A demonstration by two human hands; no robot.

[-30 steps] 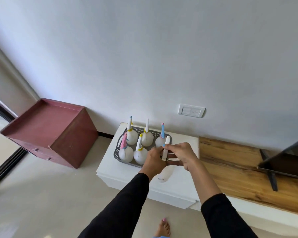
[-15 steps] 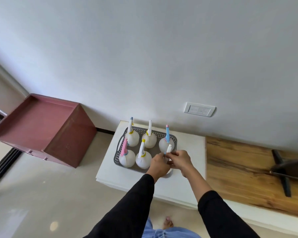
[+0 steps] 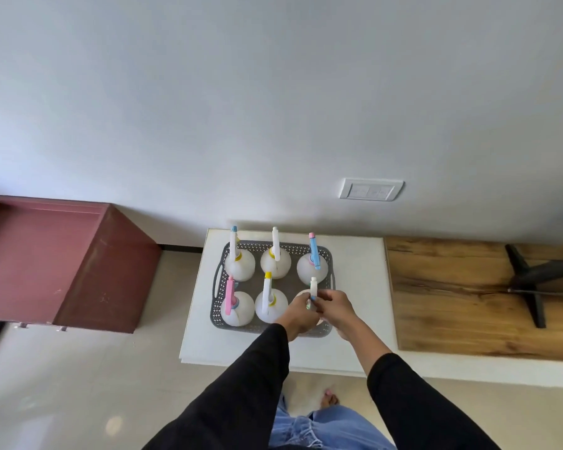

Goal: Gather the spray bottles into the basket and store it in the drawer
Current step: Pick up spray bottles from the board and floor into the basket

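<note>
A grey perforated basket (image 3: 327, 258) stands on the white cabinet top (image 3: 358, 306). Several round white spray bottles stand upright in it, among them one with a pink head (image 3: 237, 307), one with a yellow-tipped head (image 3: 270, 305) and one with a blue head (image 3: 312, 267). In the front right corner of the basket is a sixth bottle with a white head (image 3: 313, 286). My left hand (image 3: 298, 315) and my right hand (image 3: 335, 307) both grip it around the neck and hide most of its body.
A dark red drawer unit (image 3: 66, 261) stands on the floor to the left, its handles at the lower front. A wooden shelf (image 3: 452, 297) with a black stand leg (image 3: 530, 280) lies to the right. A wall socket (image 3: 370, 189) is above the cabinet.
Both hands have moved the white-headed bottle forward and down, from above the cabinet top into the basket's front right corner. The camera has tilted to look more straight down.
</note>
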